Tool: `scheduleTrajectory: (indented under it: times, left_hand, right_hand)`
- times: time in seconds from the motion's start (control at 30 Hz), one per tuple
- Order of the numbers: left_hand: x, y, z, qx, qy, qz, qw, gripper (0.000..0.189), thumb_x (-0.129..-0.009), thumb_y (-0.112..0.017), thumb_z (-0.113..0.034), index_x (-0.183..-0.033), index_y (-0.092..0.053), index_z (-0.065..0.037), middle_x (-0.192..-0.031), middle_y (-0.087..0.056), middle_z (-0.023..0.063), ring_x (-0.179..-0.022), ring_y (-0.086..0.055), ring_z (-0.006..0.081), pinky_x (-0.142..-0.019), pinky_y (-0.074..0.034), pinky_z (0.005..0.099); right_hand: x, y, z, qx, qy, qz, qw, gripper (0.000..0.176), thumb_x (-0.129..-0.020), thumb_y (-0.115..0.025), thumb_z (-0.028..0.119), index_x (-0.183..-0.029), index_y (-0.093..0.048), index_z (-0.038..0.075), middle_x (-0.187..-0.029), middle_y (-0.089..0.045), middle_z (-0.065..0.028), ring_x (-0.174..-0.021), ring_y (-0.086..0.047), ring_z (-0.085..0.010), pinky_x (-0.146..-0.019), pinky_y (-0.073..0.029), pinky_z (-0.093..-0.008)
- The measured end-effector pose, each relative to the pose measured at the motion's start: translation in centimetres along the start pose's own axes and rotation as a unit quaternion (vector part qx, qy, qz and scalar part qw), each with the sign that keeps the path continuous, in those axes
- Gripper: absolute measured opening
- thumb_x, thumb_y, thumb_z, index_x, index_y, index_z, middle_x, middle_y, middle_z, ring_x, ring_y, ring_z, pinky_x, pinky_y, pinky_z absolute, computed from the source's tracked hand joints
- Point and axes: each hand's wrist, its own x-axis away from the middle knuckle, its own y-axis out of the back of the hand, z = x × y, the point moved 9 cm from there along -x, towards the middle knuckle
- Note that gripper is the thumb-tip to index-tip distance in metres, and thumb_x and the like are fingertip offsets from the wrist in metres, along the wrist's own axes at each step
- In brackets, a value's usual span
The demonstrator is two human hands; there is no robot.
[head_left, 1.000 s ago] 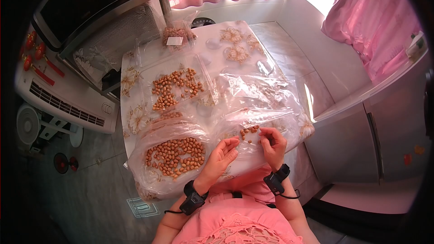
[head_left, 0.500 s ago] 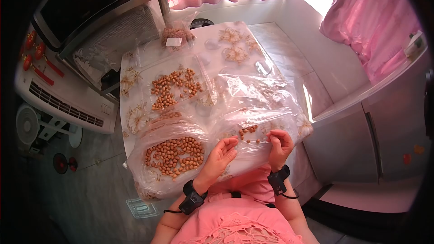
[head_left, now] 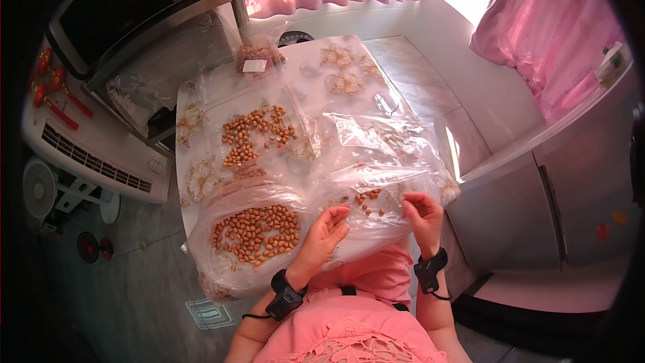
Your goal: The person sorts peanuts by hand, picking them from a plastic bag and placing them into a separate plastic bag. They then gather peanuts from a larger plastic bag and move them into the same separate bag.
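Note:
My left hand (head_left: 326,234) is over the near edge of the right-hand clear plastic bag (head_left: 336,191). Its fingers are bunched and curled; whatever they may hold is too small to make out. To its right, my right hand (head_left: 424,222) is raised with bent fingers, thumb and fingertip a little apart and nothing visible between them. Between the hands, a few reddish-brown peanuts (head_left: 368,202) lie on the plastic. Left of my left hand, an opened plastic bag (head_left: 201,255) holds a large spread of shelled peanuts (head_left: 259,228).
Farther back on the flowered tablecloth (head_left: 191,175), more peanuts (head_left: 252,136) lie on clear plastic. A filled bag with a white label (head_left: 254,66) sits at the far edge. A microwave (head_left: 121,13) stands at the back left, a grey cabinet (head_left: 504,222) on the right.
My right hand has moved right, away from the few peanuts, and its pinch has loosened. My left hand has barely moved. The whole view has shifted slightly.

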Motion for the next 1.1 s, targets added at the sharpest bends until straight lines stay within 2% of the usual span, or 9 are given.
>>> scheduleTrajectory:
  times: [0.07,0.17,0.33,0.4,0.57,0.73,0.93,1.03,1.1]
  left_hand:
    - [0.0,0.0,0.0,-0.001,-0.001,0.000,1.000,0.034,-0.102,-0.058,-0.006,-0.135,-0.050,-0.003,-0.157,-0.040,0.0115,-0.143,-0.040,0.0198,-0.120,-0.031,0.0331]
    - [0.0,-0.1,0.1,-0.002,-0.008,-0.004,1.000,0.034,-0.102,-0.058,-0.005,-0.134,-0.050,-0.002,-0.156,-0.041,0.0111,-0.143,-0.041,0.0192,-0.120,-0.030,0.0333]
    - [0.0,-0.1,0.4,-0.045,-0.030,-0.013,0.998,0.035,-0.100,-0.059,-0.002,-0.133,-0.048,-0.001,-0.152,-0.042,0.0114,-0.142,-0.040,0.0179,-0.120,-0.031,0.0340]
    - [0.0,-0.1,0.3,-0.039,-0.033,-0.011,0.999,0.035,-0.100,-0.060,-0.002,-0.133,-0.048,-0.001,-0.152,-0.043,0.0108,-0.141,-0.040,0.0177,-0.120,-0.031,0.0338]
    - [-0.1,0.7,0.9,-0.021,-0.040,-0.025,0.999,0.032,-0.101,-0.058,-0.004,-0.132,-0.050,-0.001,-0.151,-0.044,0.0103,-0.140,-0.042,0.0158,-0.119,-0.031,0.0319]
    - [0.2,-0.1,0.4,0.014,-0.055,-0.004,0.998,0.033,-0.103,-0.057,-0.008,-0.135,-0.050,-0.002,-0.148,-0.048,0.0094,-0.136,-0.046,0.0158,-0.117,-0.034,0.0311]
    - [1.9,-1.9,-2.0,0.062,-0.012,0.040,0.997,0.037,-0.108,-0.049,-0.015,-0.142,-0.046,0.001,-0.145,-0.050,0.0116,-0.133,-0.052,0.0182,-0.115,-0.040,0.0331]
    - [3.2,-0.6,-2.5,0.123,0.004,0.016,0.992,0.039,-0.109,-0.048,-0.018,-0.141,-0.047,0.004,-0.141,-0.054,0.0130,-0.131,-0.053,0.0189,-0.115,-0.041,0.0334]
    - [4.6,2.1,-4.1,0.132,-0.040,-0.054,0.989,0.033,-0.107,-0.052,-0.014,-0.135,-0.053,0.002,-0.131,-0.060,0.0094,-0.123,-0.057,0.0146,-0.110,-0.044,0.0295]
  right_hand:
    - [0.2,-1.3,0.8,0.153,0.047,0.054,0.986,0.016,-0.087,-0.073,-0.002,-0.103,-0.073,0.000,-0.087,-0.070,-0.0021,-0.071,-0.064,-0.0091,-0.065,-0.052,-0.0235]
    - [0.7,-3.6,3.0,0.265,0.102,0.105,0.953,0.016,-0.084,-0.074,-0.003,-0.099,-0.075,0.001,-0.085,-0.069,-0.0049,-0.069,-0.064,-0.0106,-0.064,-0.051,-0.0245]
    - [0.6,-5.0,2.9,0.278,0.095,0.114,0.949,0.015,-0.081,-0.077,0.001,-0.096,-0.076,0.002,-0.082,-0.068,-0.0069,-0.067,-0.064,-0.0132,-0.062,-0.051,-0.0262]
    - [0.3,-5.2,2.3,0.306,0.073,0.129,0.940,0.016,-0.080,-0.075,0.002,-0.096,-0.075,0.003,-0.089,-0.069,-0.0081,-0.072,-0.069,-0.0178,-0.067,-0.056,-0.0291]
    - [0.2,-5.2,3.0,0.279,0.069,0.123,0.950,0.018,-0.076,-0.071,-0.003,-0.093,-0.074,0.001,-0.086,-0.068,-0.0082,-0.070,-0.067,-0.0141,-0.066,-0.054,-0.0256]
    - [1.0,-7.2,4.8,0.130,0.070,0.127,0.981,0.018,-0.074,-0.072,-0.006,-0.091,-0.074,0.001,-0.087,-0.070,-0.0070,-0.074,-0.066,-0.0125,-0.068,-0.053,-0.0256]
    - [2.8,-12.1,7.9,0.131,0.147,0.229,0.953,0.019,-0.075,-0.077,-0.004,-0.092,-0.075,0.002,-0.092,-0.071,-0.0077,-0.083,-0.069,-0.0181,-0.075,-0.054,-0.0284]
    - [2.6,-11.9,8.5,0.142,0.152,0.191,0.959,0.019,-0.077,-0.079,-0.002,-0.095,-0.075,0.002,-0.095,-0.071,-0.0085,-0.084,-0.069,-0.0178,-0.074,-0.054,-0.0284]
    - [2.3,-10.3,7.6,0.161,0.167,0.170,0.958,0.018,-0.079,-0.077,-0.003,-0.097,-0.074,0.001,-0.096,-0.071,-0.0091,-0.082,-0.068,-0.0171,-0.073,-0.053,-0.0279]
